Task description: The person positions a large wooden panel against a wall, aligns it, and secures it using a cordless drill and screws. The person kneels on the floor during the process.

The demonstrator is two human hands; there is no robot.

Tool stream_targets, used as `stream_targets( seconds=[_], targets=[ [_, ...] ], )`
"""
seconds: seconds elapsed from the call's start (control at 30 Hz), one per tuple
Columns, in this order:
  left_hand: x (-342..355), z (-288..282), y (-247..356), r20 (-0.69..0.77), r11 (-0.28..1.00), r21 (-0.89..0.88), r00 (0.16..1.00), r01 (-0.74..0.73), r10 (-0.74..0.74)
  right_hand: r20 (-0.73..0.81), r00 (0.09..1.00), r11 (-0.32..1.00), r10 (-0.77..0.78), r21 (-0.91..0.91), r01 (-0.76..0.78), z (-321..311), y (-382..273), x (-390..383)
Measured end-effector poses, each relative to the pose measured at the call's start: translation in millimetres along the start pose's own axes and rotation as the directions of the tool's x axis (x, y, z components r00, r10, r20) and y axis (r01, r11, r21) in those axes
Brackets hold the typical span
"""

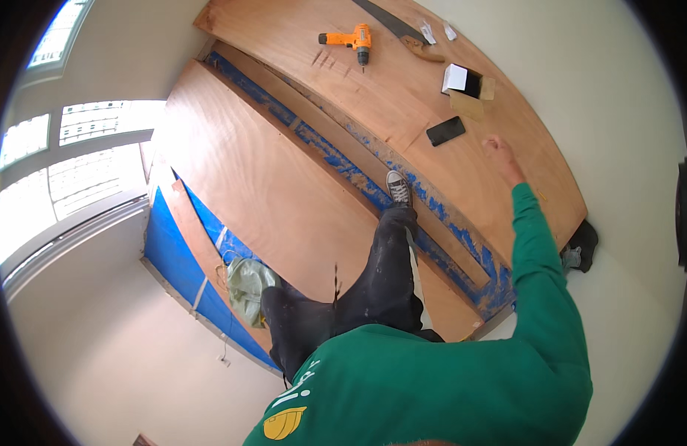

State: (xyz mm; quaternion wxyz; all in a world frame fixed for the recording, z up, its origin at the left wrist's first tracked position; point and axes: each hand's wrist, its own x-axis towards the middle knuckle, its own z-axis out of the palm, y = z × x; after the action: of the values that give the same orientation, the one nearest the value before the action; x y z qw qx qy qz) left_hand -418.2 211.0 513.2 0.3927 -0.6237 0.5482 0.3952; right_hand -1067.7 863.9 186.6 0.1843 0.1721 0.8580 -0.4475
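My right hand (500, 151) reaches out over the wooden panel on the right, at the end of a green sleeve. Its fingers are curled closed; whether something small is between them is too small to make out. A black phone (445, 131) lies flat just left of it, apart from the fingers. Slightly farther off, a small white box (455, 78) sits with its cardboard flaps folded out. My left hand is out of view.
An orange cordless drill (356, 40) and a handsaw (404, 33) lie on the far part of that panel (403, 97). A second wooden panel (269, 171) lies to the left, across a gap with blue sheeting. My shoe (398, 189) is at this gap. A greenish plastic bag (248, 288) rests near my knee.
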Motion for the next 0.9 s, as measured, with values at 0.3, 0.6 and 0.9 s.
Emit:
stream_targets(
  seconds=[0.3,0.6,0.9],
  targets=[
    [-1,-2,164,0.080,0.903,-0.084,0.900,-0.422,0.428,0.561,0.521,0.721,0.644,-0.218,-0.657,68,70,-274],
    [159,33,599,-0.022,0.716,0.106,0.718,-0.690,0.696,0.134,0.645,0.614,0.752,0.214,-0.760,-104,75,-344],
    [265,303,910,0.259,0.663,0.275,0.718,-0.696,0.646,0.194,0.300,0.218,0.934,0.353,-0.910,-61,-50,-496]
  ],
)
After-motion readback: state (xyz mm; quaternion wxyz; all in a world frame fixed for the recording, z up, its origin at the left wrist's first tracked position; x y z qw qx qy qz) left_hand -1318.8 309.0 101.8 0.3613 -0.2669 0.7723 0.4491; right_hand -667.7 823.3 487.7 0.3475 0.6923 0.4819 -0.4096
